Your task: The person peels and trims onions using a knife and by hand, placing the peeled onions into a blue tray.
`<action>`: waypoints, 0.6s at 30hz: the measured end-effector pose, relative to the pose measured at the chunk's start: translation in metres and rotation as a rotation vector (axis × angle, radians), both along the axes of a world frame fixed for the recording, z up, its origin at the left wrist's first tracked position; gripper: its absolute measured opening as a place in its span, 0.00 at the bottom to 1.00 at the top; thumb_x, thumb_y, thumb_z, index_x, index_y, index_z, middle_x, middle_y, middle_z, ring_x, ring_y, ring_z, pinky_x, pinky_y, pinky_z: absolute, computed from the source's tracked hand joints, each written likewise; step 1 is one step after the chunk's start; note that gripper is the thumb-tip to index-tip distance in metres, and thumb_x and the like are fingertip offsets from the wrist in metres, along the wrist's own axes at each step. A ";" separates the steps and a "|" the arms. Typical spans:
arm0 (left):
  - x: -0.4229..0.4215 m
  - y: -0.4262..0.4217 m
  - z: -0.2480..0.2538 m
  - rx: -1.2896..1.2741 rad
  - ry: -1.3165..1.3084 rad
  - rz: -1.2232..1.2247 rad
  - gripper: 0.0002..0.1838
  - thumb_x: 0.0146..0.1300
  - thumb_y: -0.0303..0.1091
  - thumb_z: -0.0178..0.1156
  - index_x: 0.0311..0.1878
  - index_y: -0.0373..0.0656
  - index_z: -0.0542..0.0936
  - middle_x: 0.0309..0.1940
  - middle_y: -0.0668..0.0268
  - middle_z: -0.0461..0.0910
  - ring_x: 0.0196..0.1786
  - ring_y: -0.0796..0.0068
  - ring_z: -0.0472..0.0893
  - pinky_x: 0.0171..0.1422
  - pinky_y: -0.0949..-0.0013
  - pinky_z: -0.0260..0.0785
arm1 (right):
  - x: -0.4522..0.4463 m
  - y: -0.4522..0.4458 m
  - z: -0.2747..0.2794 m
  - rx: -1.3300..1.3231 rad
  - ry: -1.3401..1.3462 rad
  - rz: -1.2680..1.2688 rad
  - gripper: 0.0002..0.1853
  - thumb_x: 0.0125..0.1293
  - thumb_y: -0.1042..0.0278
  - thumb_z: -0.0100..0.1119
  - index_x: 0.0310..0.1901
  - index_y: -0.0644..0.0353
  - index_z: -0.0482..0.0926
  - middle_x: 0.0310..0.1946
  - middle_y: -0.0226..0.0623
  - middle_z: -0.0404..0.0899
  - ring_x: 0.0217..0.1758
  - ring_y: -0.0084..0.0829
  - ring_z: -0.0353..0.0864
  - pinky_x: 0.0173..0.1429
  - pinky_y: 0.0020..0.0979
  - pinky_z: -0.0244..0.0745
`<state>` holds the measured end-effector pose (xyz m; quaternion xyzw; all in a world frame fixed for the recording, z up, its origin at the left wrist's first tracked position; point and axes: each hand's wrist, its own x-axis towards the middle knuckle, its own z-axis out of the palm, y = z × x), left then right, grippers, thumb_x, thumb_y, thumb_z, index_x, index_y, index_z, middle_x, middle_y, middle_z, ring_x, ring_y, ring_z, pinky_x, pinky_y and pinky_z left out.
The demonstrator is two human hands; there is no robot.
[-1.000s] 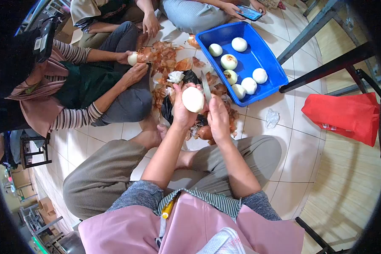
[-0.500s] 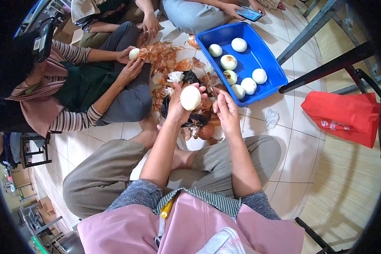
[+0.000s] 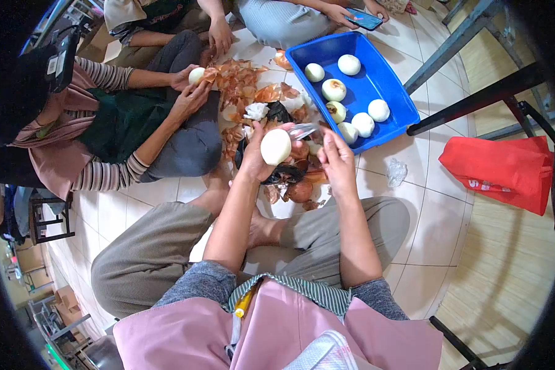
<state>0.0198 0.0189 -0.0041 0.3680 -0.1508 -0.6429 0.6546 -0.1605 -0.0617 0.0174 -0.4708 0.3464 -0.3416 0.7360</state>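
My left hand holds a peeled white onion in its palm. Just to the right, my right hand is closed round a knife, whose blurred blade points left toward the onion. Below both hands lie onion skins, black plastic and an unpeeled onion on the tiled floor. Several peeled onions sit in a blue tray beyond my right hand.
At the left, a person holds a pale onion. Another person's hands hold a phone at the top. A red bag and metal table legs stand at the right; crumpled plastic lies nearby.
My right hand has moved slightly right and lower, and the blade has turned to point left. The onion in my left hand has shifted slightly left. The person at the left has moved their onion upward.
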 end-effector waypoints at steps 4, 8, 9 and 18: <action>-0.003 0.001 0.005 -0.095 0.310 -0.036 0.54 0.64 0.80 0.36 0.74 0.37 0.61 0.63 0.35 0.71 0.59 0.53 0.81 0.40 0.70 0.86 | -0.006 -0.009 0.002 0.131 -0.008 -0.127 0.22 0.79 0.55 0.49 0.65 0.61 0.74 0.26 0.18 0.65 0.28 0.11 0.62 0.29 0.15 0.55; 0.017 0.007 -0.012 -0.217 0.440 0.018 0.53 0.63 0.78 0.42 0.75 0.38 0.59 0.70 0.33 0.61 0.67 0.43 0.73 0.43 0.64 0.87 | -0.005 -0.010 -0.004 0.155 0.042 -0.099 0.23 0.79 0.50 0.47 0.63 0.58 0.75 0.23 0.17 0.63 0.24 0.10 0.58 0.27 0.13 0.51; 0.024 0.009 -0.012 -0.221 0.405 0.076 0.53 0.63 0.78 0.42 0.75 0.39 0.60 0.69 0.32 0.61 0.67 0.42 0.73 0.42 0.65 0.87 | 0.000 -0.009 -0.014 0.159 0.065 -0.055 0.23 0.79 0.49 0.47 0.62 0.58 0.76 0.23 0.17 0.63 0.24 0.10 0.58 0.27 0.14 0.52; 0.091 0.035 0.038 -0.147 -0.035 0.215 0.47 0.69 0.73 0.38 0.76 0.42 0.58 0.70 0.41 0.65 0.59 0.49 0.80 0.39 0.68 0.85 | 0.049 0.013 -0.073 -0.380 0.594 0.099 0.26 0.67 0.40 0.59 0.44 0.58 0.86 0.28 0.42 0.84 0.36 0.41 0.85 0.42 0.39 0.77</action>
